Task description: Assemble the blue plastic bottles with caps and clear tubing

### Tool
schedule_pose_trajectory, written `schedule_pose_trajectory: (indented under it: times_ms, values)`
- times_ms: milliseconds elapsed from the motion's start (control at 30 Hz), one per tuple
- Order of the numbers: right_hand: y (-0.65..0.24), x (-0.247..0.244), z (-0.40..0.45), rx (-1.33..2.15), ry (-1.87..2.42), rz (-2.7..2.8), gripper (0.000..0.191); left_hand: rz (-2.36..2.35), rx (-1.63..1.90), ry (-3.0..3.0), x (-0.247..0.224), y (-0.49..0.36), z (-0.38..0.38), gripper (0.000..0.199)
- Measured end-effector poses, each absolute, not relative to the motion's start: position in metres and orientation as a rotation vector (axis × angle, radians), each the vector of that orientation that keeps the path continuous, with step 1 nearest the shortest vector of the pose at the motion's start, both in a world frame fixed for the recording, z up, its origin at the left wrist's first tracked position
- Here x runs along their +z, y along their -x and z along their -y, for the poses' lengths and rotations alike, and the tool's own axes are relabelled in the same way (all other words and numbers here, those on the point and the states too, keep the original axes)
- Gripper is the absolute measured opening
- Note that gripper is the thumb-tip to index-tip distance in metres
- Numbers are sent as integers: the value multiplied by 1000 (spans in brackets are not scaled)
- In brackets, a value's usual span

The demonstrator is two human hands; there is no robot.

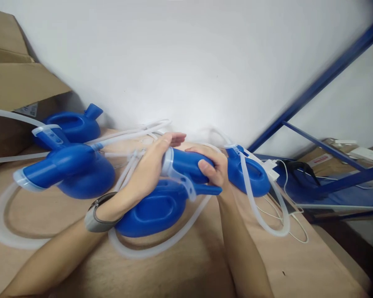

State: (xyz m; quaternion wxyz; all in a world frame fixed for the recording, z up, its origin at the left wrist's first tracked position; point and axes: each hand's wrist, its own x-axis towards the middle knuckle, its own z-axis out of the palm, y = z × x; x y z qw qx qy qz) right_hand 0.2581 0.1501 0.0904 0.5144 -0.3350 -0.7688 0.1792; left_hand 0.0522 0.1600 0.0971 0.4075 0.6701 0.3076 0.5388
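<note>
In the head view my right hand (216, 163) wraps round a blue plastic funnel-like tube (188, 163), apparently a urinal head. My left hand (157, 159), a watch (100, 213) on its wrist, has its fingers stretched out and its palm against the tube's left end. A translucent cap (168, 161) sits at that end, and a strap with holes (189, 187) hangs from it. Below my hands lies a blue urinal bottle (155, 209) with a moulded handle and a narrow blue spout (209, 190). A translucent hose (161, 248) loops in front of it.
Another blue bottle (83, 182) with a capped funnel stands at left, a further bottle (77, 126) behind it. At right is a bottle (250, 176) with a looping hose. A cardboard box (25, 80), white cables (286, 178) and a blue metal rack (317, 80) flank the wooden table (301, 265).
</note>
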Motion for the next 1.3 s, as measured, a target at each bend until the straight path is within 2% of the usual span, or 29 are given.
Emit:
schedule_pose_trajectory:
  times_ms: [167,233,300,367,467,567,733,1000,1200,1300]
  values:
    - [-266,91,-158,725,869,1760,50,-349,1131,-2407,113,-36,-154,28]
    - [-262,86,-162,819,851,1682,57,-350,1120,-2471,116,-35,-153,19]
    - [-257,80,-165,838,900,1591,59,-424,1216,-2427,114,-36,-155,21]
    - [-254,79,-166,741,1007,1468,60,-529,1311,-2335,110,-37,-160,20]
    - [-257,89,-155,414,1072,1355,58,-786,1397,-2168,104,-36,-169,21]
    - [-256,103,-136,165,1057,1647,43,-959,1391,-2164,100,-36,-175,19]
    - [-242,102,-132,-19,1102,1979,36,-871,1290,-2144,93,-44,-176,25]
    - [-249,95,-148,164,942,1963,21,-762,1252,-1920,99,-44,-170,24]
    - [-244,100,-135,389,872,1869,35,-825,1334,-2153,99,-48,-166,18]
    - [-241,101,-133,431,936,1814,32,-867,1379,-2138,98,-49,-164,16]
